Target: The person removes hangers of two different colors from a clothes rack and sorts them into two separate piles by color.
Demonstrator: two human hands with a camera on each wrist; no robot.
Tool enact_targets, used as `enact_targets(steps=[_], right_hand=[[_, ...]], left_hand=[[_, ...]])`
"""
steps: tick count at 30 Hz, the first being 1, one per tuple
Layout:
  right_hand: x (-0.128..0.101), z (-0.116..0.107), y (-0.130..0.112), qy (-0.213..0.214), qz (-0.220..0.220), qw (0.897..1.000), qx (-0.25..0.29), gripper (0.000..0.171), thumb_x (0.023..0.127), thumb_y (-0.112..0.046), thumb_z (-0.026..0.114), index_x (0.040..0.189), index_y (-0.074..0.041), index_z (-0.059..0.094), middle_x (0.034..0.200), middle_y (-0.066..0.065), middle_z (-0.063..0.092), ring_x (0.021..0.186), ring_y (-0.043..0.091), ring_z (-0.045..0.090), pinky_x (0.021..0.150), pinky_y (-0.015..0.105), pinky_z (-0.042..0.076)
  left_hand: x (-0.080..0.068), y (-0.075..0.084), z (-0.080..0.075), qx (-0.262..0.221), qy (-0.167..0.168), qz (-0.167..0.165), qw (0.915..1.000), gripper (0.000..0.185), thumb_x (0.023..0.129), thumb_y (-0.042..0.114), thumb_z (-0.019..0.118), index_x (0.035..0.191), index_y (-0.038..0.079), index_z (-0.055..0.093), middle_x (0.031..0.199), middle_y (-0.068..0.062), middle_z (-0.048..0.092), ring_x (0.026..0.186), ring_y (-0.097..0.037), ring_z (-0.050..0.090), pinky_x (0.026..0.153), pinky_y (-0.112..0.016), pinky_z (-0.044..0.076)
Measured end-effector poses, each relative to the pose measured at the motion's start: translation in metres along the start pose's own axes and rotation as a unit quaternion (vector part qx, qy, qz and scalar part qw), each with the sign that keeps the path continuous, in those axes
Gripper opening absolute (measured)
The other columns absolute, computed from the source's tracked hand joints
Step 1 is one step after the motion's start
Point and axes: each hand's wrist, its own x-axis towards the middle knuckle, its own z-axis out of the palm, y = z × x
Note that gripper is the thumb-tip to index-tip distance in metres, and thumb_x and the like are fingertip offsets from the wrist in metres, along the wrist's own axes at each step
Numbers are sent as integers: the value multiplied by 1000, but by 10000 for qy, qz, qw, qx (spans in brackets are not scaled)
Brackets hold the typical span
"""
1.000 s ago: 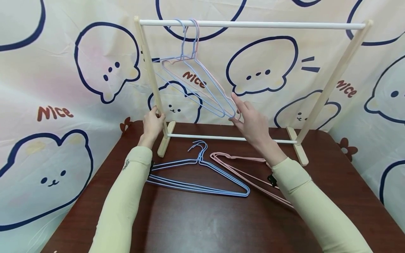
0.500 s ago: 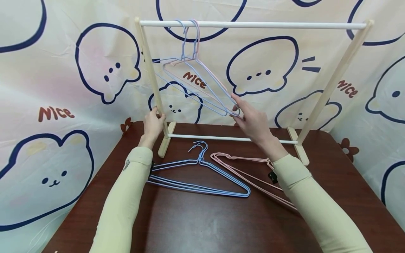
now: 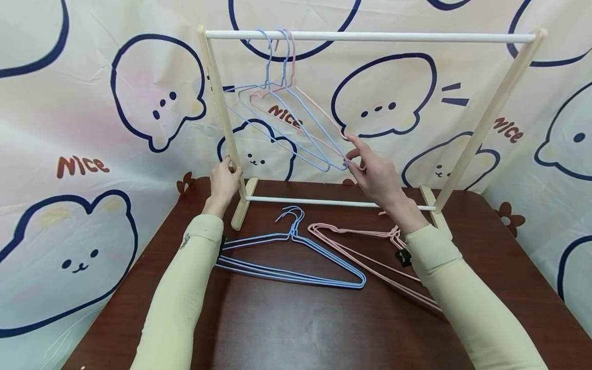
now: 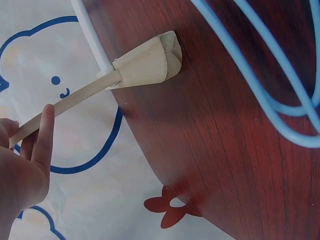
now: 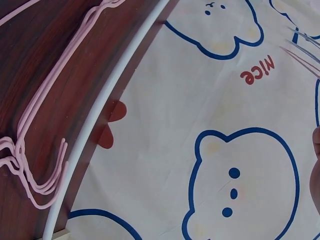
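On the left, my left hand grips the wooden post of a tabletop clothes rack. In the left wrist view its fingers are around that post. My right hand pinches the lower right corner of a pink wire hanger whose hook is over the white top rail. Two blue hangers hang to its left, the nearer one's corner right at my right fingertips. Only the edge of my right hand shows in the right wrist view.
Several blue hangers lie stacked on the dark wooden table. Right of them is a stack of pink hangers, partly under my right forearm. A white lower bar joins the rack's wooden feet. Patterned sheeting hangs behind.
My right hand has moved a little to the right with the pink hanger, which now hangs apart from the blue ones at the rail. The left hand has stayed on the post.
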Motion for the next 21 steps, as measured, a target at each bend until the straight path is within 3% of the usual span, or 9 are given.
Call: enact_targets(steps=[11,21], right_hand=[[-10,-15,-7,617,319,9968,405,60,90,-5,71,144,-3,46,94,12,73,56,8,44,52,11,37],[-33,-39,-9,1272,877,9812,1158,62,84,10,71,141,-3,51,88,17,72,57,-2,44,51,9,35]], left_hand=[[0,1,1,-3,-60,-14,10000,39,102,20,51,139,10,53,111,-23,70,86,-35,71,62,-35,56],[0,0,0,-22,-65,-27,10000,37,102,20,51,137,9,53,107,-22,70,80,-34,70,58,-33,54]])
